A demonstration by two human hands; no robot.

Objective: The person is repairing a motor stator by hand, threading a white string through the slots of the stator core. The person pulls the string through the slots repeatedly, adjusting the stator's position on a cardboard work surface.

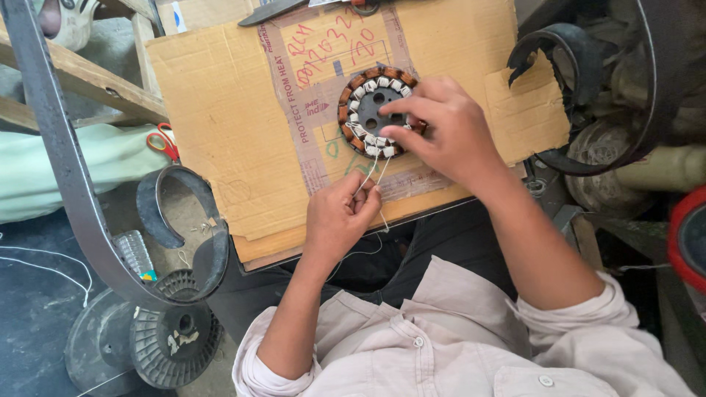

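1. a round motor stator (377,112) with copper windings lies on a cardboard sheet (235,117) across the person's lap.
2. the right hand (441,132) rests on the stator's near edge, fingers curled and pressing it.
3. the left hand (340,218) pinches a white thread (376,170) running up to the stator.
4. red-handled scissors (163,141) lie just left of the cardboard.

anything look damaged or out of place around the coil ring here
The cardboard sheet under the wound coil ring is ragged: its right edge is torn in steps and old tape is peeling. Red-handled scissors lie off the cardboard at its left edge.
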